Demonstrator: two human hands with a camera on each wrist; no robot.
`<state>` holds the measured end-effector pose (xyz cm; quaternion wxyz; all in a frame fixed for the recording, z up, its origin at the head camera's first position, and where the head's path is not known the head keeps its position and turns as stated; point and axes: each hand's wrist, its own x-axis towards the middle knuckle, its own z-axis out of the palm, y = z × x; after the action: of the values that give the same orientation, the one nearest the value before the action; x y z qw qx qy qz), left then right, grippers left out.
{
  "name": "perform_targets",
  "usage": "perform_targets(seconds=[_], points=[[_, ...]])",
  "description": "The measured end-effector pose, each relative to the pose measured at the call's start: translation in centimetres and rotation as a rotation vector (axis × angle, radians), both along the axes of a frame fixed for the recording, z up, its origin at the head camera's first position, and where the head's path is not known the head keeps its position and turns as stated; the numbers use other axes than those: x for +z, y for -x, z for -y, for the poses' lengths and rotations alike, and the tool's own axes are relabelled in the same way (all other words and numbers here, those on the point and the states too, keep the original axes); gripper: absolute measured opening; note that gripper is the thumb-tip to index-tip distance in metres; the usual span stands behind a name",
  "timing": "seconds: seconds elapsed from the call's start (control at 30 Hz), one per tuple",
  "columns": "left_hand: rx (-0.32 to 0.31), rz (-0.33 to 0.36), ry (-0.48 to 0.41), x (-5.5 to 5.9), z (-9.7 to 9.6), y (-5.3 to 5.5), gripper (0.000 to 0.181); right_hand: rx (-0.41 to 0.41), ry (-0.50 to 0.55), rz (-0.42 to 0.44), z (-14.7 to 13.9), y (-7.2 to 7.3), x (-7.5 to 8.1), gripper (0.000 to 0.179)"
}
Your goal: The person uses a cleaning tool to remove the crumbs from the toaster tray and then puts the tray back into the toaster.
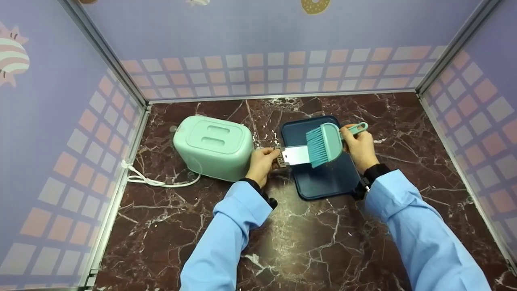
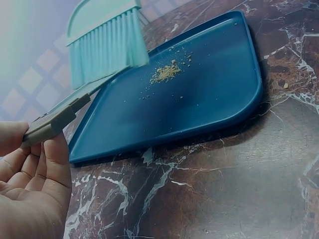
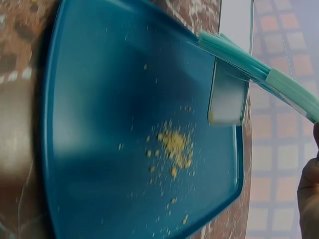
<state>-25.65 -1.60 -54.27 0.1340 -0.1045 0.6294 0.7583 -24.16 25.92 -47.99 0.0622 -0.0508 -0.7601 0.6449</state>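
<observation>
Between thumb and fingers, my left hand pinches the brown end of a flat metal crumb tray. My right hand grips the green handle of a small brush. In the head view its teal bristles overlap the crumb tray's far end. Below both lies a dark blue tray with a raised rim. A pile of yellowish crumbs sits on it, with loose bits around; the right wrist view shows the same crumbs near the tilted crumb tray.
A mint-green toaster with two slots in its top stands just left of my left hand. Its white cord runs to the left wall. Patterned panels enclose the brown marbled tabletop at the back and sides.
</observation>
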Motion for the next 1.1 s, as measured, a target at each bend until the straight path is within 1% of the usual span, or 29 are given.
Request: perform_targets(seconds=[0.1, 0.27, 0.3, 0.37, 0.43, 0.5, 0.6, 0.7, 0.8, 0.9, 1.0, 1.1], points=[[0.002, -0.007, 0.007, -0.1, 0.0, 0.0, 0.033, -0.024, -0.022, -0.003, -0.9, 0.3, -0.8, 0.034], [0.005, -0.013, 0.025, -0.1, 0.0, 0.0, 0.032, -0.044, -0.026, -0.013, -2.4, 1.4, -2.8, 0.035], [0.005, -0.013, 0.031, -0.1, 0.1, 0.0, 0.032, -0.046, -0.035, -0.015, -2.7, 1.5, -3.0, 0.036], [0.002, -0.013, 0.047, -0.1, 0.2, 0.0, 0.033, -0.055, -0.086, -0.018, -3.1, 1.6, -3.2, 0.037], [-0.001, -0.013, 0.050, -0.1, 0.2, 0.0, 0.034, -0.063, -0.129, -0.017, -3.4, 1.5, -3.1, 0.038], [-0.003, -0.012, 0.052, -0.1, 0.3, 0.0, 0.035, -0.072, -0.163, -0.010, -3.6, 1.2, -2.6, 0.038], [-0.001, -0.011, 0.066, 0.0, 0.2, 0.0, 0.034, -0.080, -0.162, -0.009, -3.4, 0.5, -1.5, 0.036], [0.003, -0.015, 0.102, -0.1, 0.2, 0.0, 0.032, -0.079, -0.172, -0.013, -3.0, -0.1, -0.3, 0.034], [0.005, -0.014, 0.122, -0.1, 0.1, 0.0, 0.030, -0.075, -0.211, -0.019, -3.1, -0.3, 0.1, 0.034], [0.008, -0.009, 0.122, -0.1, 0.2, 0.0, 0.032, -0.087, -0.251, -0.029, -3.3, -0.1, -0.1, 0.035], [0.010, -0.003, 0.128, -0.1, 0.2, 0.1, 0.035, -0.108, -0.258, -0.028, -3.6, 0.2, -0.6, 0.035], [0.012, 0.000, 0.121, -0.1, 0.3, 0.1, 0.038, -0.144, -0.244, -0.025, -4.3, 0.8, -1.8, 0.038]])
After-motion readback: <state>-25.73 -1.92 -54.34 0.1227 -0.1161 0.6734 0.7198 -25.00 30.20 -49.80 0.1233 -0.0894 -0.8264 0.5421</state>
